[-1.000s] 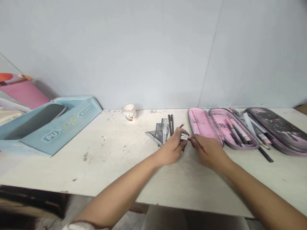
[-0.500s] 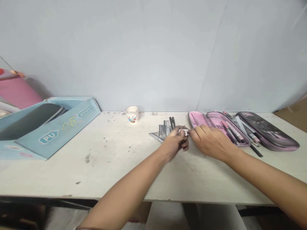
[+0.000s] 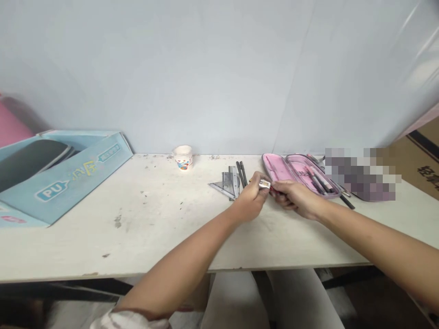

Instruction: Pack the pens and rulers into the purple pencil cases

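Note:
My left hand [image 3: 252, 198] is shut on a small metal pencil sharpener [image 3: 264, 184], pinched at its fingertips. My right hand [image 3: 295, 198] grips a thin red pencil [image 3: 274, 188], whose end meets the sharpener, with the fingers hiding most of its length. Just behind my left hand lie a clear plastic set square [image 3: 224, 188], a metal ruler [image 3: 234, 182] and several dark pens [image 3: 242, 173]. Behind my right hand sits an open pencil case with pink lining [image 3: 295, 173], holding several pens.
The scuffed white table [image 3: 103, 228] has its front edge close to me. A paper cup [image 3: 183, 157] stands at the wall. A light blue cardboard box [image 3: 65, 183] lies at the left, and a cardboard carton [image 3: 418, 160] shows at the right. A pixelated patch covers the table right of the case.
My hands have drawn closer together around the sharpener and pencil. The whole scene has shifted left and looks farther off as my head moved. Objects on the table appear unmoved.

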Available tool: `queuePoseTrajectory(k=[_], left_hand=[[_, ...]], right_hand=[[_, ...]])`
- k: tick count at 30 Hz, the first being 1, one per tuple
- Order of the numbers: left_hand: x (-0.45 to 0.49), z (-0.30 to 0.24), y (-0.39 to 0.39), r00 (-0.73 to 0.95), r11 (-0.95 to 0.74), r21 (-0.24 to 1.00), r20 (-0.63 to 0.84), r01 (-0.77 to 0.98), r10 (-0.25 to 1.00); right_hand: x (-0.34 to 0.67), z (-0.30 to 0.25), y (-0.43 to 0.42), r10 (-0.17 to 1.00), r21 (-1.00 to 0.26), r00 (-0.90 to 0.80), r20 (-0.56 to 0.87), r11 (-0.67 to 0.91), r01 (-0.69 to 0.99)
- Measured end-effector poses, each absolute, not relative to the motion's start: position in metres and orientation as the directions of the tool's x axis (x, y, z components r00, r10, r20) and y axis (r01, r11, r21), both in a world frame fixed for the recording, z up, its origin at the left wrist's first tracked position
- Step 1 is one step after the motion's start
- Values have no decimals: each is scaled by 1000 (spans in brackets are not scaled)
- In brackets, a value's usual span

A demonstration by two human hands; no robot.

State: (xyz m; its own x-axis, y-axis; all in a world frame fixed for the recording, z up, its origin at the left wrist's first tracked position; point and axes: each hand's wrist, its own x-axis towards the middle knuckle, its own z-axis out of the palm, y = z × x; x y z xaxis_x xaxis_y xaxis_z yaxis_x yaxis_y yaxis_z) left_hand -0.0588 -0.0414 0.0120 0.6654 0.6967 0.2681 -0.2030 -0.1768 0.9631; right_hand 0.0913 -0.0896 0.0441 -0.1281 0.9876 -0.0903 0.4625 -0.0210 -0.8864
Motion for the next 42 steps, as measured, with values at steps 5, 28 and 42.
queuePoseTrajectory(k=[5, 28, 42], left_hand=[[-54, 18, -44, 636, 109, 909, 192, -402, 748], [-55, 18, -44, 659, 69, 925, 212, -374, 722], [-62, 18, -45, 651, -312, 944, 304, -108, 695]], right_hand=[[89, 52, -93, 856, 56, -329, 398, 336, 940], [93, 44, -95, 798, 228, -415, 438, 347, 910], [98, 44, -88, 954, -941, -247, -170, -83, 328]])
